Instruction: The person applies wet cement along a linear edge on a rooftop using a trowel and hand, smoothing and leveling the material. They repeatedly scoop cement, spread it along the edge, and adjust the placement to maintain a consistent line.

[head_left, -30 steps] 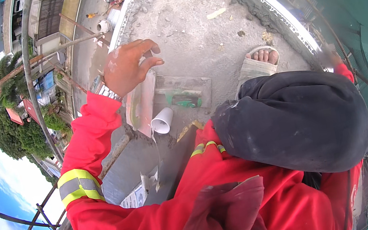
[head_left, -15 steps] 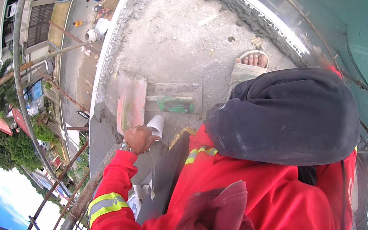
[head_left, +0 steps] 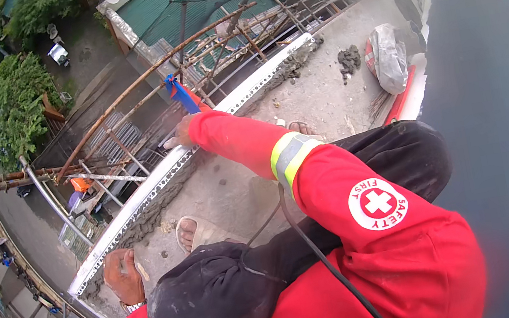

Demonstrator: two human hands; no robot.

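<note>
My left hand (head_left: 124, 276), with a watch at the wrist, is open beside the near-left end of a white perforated edge bead (head_left: 157, 182). Its fingers are bent, with the thumb apart. Across my body, my right arm reaches to the same bead farther along. There my right hand (head_left: 180, 133) touches the bead with its fingers partly stretched out and partly hidden. Just beyond that wrist is a blue-and-red strip-like thing (head_left: 183, 95); whether the hand touches it I cannot tell. Wet grey mortar (head_left: 164, 201) runs along the inner side of the bead.
Beyond the bead is a drop to a street, with rusty scaffold poles (head_left: 128, 129) close outside. My sandalled foot (head_left: 203, 231) stands on the rough concrete ledge. A pale plastic sack (head_left: 390, 59) and a mortar heap (head_left: 349, 60) lie farther along. A black cable (head_left: 325, 258) crosses my front.
The view has swung toward the right side of the ledge. My left hand has left the white cup-shaped thing and trowels and is now by the bead. My right arm has come into clear view.
</note>
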